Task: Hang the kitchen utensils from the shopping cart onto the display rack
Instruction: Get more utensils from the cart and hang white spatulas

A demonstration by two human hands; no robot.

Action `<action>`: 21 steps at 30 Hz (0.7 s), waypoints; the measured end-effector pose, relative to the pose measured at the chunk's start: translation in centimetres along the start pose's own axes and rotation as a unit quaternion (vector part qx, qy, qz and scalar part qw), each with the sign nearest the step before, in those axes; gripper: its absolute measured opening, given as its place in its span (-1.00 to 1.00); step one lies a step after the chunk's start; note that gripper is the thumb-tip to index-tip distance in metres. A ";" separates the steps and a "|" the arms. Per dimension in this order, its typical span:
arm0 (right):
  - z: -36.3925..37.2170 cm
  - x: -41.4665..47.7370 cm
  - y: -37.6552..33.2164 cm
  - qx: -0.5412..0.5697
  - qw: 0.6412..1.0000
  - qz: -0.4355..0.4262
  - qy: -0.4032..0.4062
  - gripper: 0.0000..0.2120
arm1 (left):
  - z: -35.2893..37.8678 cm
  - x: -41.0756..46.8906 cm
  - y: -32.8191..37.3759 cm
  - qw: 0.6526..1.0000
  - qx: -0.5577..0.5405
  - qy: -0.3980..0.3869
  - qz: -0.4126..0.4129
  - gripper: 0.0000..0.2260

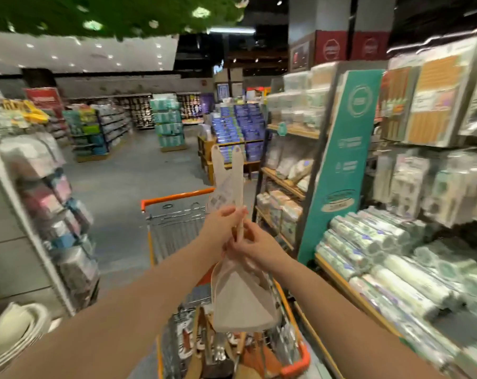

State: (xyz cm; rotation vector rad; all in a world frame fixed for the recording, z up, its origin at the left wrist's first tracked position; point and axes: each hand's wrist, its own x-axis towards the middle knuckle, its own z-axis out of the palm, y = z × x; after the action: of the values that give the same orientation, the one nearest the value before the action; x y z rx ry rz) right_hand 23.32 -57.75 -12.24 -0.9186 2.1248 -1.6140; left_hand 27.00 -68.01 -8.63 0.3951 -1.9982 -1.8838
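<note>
At centre frame, both hands meet above the cart [177, 197]. The left hand [222, 228] is curled round the shafts of two beige utensils [241, 305]. The right hand [255, 246], just below and touching it, pinches the same shafts. The handles point up and splay apart, and the broad heads hang over the cart's near end. A heap [218, 351] of other tools lies there at lower centre. At right stands a rack [437, 105] of hanging packets, with rolls [382, 258] stacked beneath.
</note>
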 end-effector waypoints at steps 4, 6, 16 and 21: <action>7.3 4.6 5.0 0.042 0.998 0.049 -0.005 -0.76 | -5.5 3.3 -7.6 0.996 -0.027 0.027 -0.081 -0.84; 10.5 6.6 9.1 0.050 0.995 0.084 0.002 -0.79 | -7.5 5.1 -11.9 0.992 -0.014 0.023 -0.127 -0.86; 16.3 12.7 25.5 -0.130 0.952 0.276 -0.035 -0.70 | -8.1 13.1 -30.8 0.940 0.086 -0.026 -0.329 -0.79; 19.5 12.6 37.3 -0.175 0.893 0.394 -0.132 -0.68 | -6.9 13.4 -40.7 0.892 0.128 0.001 -0.433 -0.80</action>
State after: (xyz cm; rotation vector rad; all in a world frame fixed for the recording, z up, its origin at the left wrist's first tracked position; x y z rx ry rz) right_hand 14.59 -74.62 -51.82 -0.2438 2.1893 -0.6778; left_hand 16.23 -82.98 -47.90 1.5779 -2.2758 -2.0223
